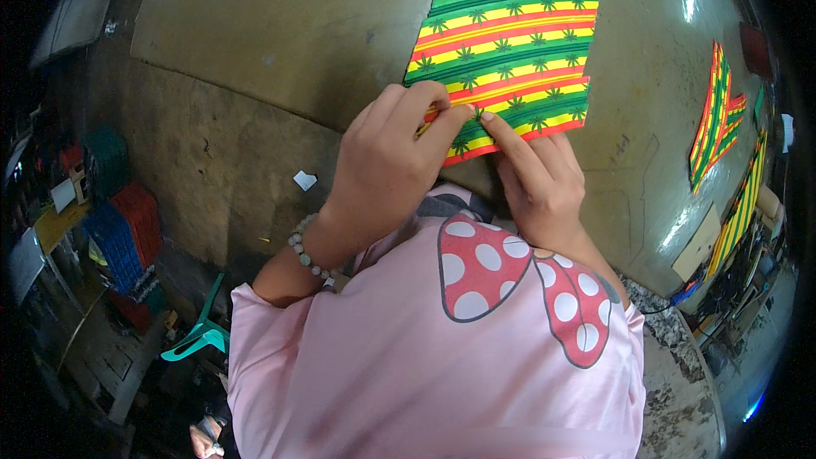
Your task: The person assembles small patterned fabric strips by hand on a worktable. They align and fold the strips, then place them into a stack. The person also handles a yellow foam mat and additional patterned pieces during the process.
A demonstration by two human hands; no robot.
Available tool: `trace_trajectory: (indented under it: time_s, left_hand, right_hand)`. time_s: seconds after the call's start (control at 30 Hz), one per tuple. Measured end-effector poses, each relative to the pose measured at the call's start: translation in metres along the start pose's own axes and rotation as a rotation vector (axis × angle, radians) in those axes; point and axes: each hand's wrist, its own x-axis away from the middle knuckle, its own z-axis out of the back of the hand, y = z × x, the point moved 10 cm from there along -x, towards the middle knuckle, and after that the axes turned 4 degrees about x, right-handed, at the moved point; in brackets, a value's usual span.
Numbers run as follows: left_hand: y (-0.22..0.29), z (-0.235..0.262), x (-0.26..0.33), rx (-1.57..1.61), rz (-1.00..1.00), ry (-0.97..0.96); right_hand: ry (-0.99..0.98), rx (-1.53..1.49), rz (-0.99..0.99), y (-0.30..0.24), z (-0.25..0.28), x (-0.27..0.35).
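A striped sheet (510, 30) in red, yellow and green with dark leaf prints lies on the worktable in front of me, made up of several overlapping bands with stepped side edges. At its near left corner, my left hand (382, 153) is closed, thumb and curled forefinger pinching the material, a bit of it showing between them. My right hand (544, 174) grips the near edge, its forefinger on top beside the left thumb. The other right fingers are bent, partly hidden below the edge. A bead bracelet (297, 246) circles my left wrist.
Two smaller pieces of the same striped material lie at the right: a notched piece (714, 123) and a long strip (738, 212). A brown board (246, 161) covers the table's near left. A white scrap (305, 180) rests on it. A turquoise plastic hanger-like thing (204, 336) is at lower left.
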Motion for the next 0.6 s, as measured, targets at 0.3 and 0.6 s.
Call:
trace_trajectory:
  time_s: [0.3,0.6]
  left_hand:
    - [0.015,0.000,0.008,-0.050,-0.034,0.054]
    - [0.019,-0.011,0.011,-0.187,-0.093,0.032]
  right_hand:
    - [0.003,0.005,0.046,-0.002,-0.002,-0.004]
    - [-0.021,0.071,-0.034,0.011,0.007,-0.006]
